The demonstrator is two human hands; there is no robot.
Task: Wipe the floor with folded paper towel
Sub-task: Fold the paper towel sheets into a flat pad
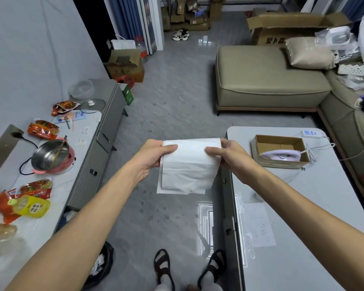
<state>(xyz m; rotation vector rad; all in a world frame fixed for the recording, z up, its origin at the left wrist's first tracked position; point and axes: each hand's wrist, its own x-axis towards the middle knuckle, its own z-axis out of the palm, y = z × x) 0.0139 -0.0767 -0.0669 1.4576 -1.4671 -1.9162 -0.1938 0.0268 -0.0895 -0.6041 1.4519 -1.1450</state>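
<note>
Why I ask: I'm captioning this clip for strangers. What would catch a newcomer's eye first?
The white paper towel hangs at centre, pinched near its top corners by the left hand and right hand above the grey floor. Then the pink pot among red snack packets on the left counter, and the white iron in a cardboard box on the right table.

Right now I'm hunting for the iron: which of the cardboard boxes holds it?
The shallow open box on the white table, just beyond the right hand; the white iron lies inside. The other boxes sit farther off across the room.
</note>
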